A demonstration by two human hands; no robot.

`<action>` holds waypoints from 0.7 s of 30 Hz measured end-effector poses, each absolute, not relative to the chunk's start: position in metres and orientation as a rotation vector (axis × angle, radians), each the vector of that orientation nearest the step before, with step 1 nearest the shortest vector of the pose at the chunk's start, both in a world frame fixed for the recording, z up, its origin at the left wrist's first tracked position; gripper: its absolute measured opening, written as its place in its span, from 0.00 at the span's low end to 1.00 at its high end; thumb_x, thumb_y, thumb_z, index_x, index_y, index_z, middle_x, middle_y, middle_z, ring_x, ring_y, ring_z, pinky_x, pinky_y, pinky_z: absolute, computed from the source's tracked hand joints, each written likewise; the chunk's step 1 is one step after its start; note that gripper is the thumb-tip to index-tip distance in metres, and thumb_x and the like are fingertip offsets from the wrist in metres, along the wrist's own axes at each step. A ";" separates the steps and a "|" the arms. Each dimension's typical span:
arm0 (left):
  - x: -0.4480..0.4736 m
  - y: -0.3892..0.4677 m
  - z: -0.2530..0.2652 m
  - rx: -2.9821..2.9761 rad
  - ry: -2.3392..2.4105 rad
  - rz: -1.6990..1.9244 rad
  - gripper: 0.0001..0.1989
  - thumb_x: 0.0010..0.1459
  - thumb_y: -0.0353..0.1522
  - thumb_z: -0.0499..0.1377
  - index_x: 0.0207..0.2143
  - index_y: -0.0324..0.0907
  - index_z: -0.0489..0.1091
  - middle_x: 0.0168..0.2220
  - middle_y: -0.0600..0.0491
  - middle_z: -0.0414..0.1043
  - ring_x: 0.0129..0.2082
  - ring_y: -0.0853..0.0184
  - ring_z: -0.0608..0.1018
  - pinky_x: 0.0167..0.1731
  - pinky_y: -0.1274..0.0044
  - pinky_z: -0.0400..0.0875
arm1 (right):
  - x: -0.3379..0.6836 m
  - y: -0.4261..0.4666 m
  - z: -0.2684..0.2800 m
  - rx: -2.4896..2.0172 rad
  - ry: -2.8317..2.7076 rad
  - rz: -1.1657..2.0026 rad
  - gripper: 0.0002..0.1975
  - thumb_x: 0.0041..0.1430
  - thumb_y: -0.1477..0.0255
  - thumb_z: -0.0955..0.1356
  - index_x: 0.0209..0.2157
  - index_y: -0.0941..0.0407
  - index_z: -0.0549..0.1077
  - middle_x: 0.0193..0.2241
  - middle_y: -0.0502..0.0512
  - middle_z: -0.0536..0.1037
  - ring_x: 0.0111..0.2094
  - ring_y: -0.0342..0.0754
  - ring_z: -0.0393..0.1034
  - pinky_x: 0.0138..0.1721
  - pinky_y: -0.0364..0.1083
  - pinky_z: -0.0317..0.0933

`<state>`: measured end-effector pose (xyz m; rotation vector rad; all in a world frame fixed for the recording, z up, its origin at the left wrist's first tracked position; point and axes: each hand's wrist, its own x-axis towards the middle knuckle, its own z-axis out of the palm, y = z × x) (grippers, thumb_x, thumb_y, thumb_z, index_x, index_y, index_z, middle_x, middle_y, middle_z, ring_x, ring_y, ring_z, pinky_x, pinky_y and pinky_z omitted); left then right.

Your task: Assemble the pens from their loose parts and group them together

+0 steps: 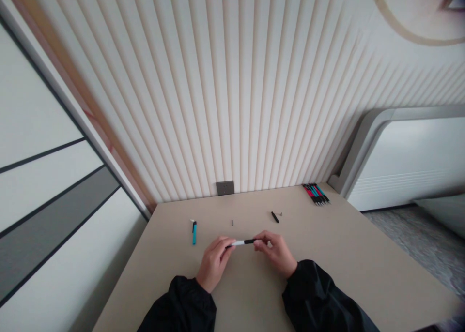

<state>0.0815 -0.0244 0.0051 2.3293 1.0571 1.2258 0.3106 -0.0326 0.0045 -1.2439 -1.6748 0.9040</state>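
Between my two hands, level above the near half of the table, is a white-and-black pen. My left hand pinches its white end, and my right hand grips the black end; both tips are partly covered by fingers. Beyond my left hand lies a blue pen part with a black top and a white tip. A tiny dark metal piece rests farther back, past the held pen. Behind my right hand is a short black pen part with a small thin piece beside it.
Several red, blue and black pens lie side by side at the table's back right corner. The beige table meets a ribbed wall with a dark socket. A white cabinet stands left; a bed headboard is at right.
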 end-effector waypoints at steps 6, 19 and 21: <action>0.082 -0.026 0.005 2.324 1.023 1.222 0.08 0.62 0.27 0.55 0.43 0.43 0.71 0.38 0.50 0.75 0.39 0.67 0.77 0.41 0.77 0.72 | 0.307 -0.034 -0.002 -1.321 -1.765 0.864 0.29 0.67 0.57 0.55 0.21 0.57 0.73 0.19 0.52 0.74 0.22 0.43 0.67 0.30 0.42 0.58; 0.083 -0.026 0.006 1.751 1.129 1.255 0.16 0.59 0.35 0.58 0.49 0.41 0.67 0.39 0.48 0.74 0.36 0.65 0.77 0.37 0.75 0.72 | 0.311 -0.032 0.002 -1.124 -2.002 0.421 0.14 0.67 0.64 0.61 0.36 0.55 0.75 0.28 0.54 0.76 0.31 0.46 0.66 0.37 0.46 0.55; 0.083 -0.025 0.001 1.550 1.153 1.178 0.15 0.61 0.39 0.55 0.45 0.38 0.68 0.29 0.51 0.73 0.25 0.68 0.75 0.25 0.78 0.71 | 0.312 -0.032 0.002 -1.118 -2.009 0.380 0.12 0.66 0.65 0.62 0.39 0.55 0.75 0.29 0.54 0.76 0.32 0.47 0.65 0.38 0.46 0.54</action>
